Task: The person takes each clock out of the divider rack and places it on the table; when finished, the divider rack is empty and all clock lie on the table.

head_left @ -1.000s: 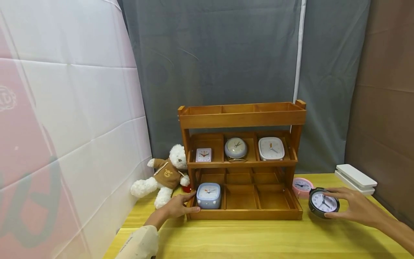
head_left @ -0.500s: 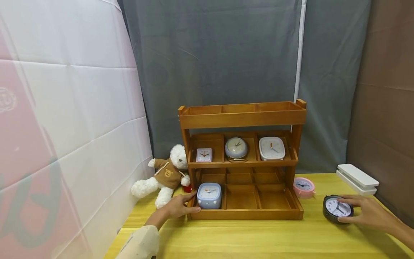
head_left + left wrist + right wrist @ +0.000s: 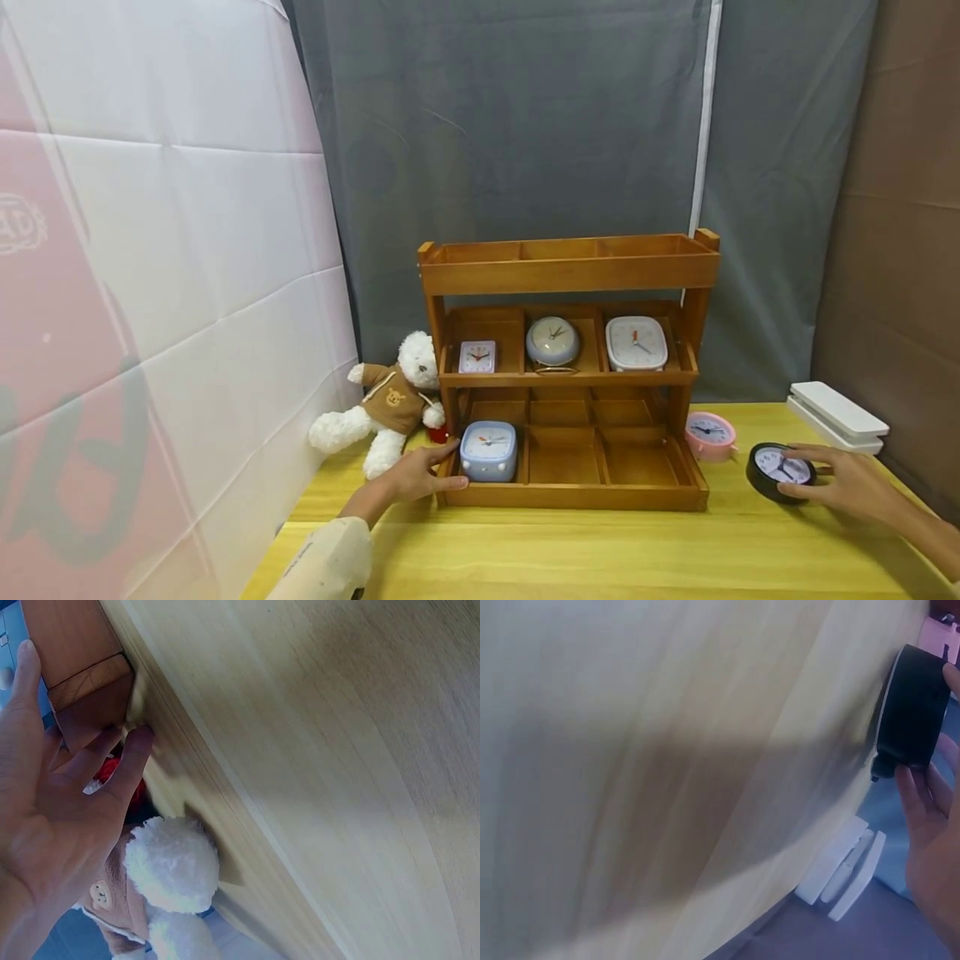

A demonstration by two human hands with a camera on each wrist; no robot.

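Observation:
My right hand [image 3: 847,482] holds a round black alarm clock [image 3: 780,468], white-faced, between thumb and fingers at the rack's right. In the right wrist view the black alarm clock [image 3: 913,709] shows its dark side against the fingers. My left hand [image 3: 412,477] touches the lower left corner of a brown wooden rack [image 3: 570,497], its thumb across the front edge. The left wrist view shows the left hand [image 3: 60,817] with fairly straight fingers. Beside the thumb, a light blue alarm clock [image 3: 488,451] sits in the bottom left compartment. A pink alarm clock [image 3: 710,432] stands behind the black one.
On the middle tier stand a small pinkish square clock [image 3: 477,357], a round grey clock [image 3: 552,342] and a white square clock [image 3: 637,343]. A white teddy bear [image 3: 393,398] leans left of the rack. A white flat object [image 3: 838,414] lies at the back right.
My right hand has moved the black alarm clock right, away from the rack and the pink clock, and its tilt has changed slightly. The left hand stays at the rack's corner.

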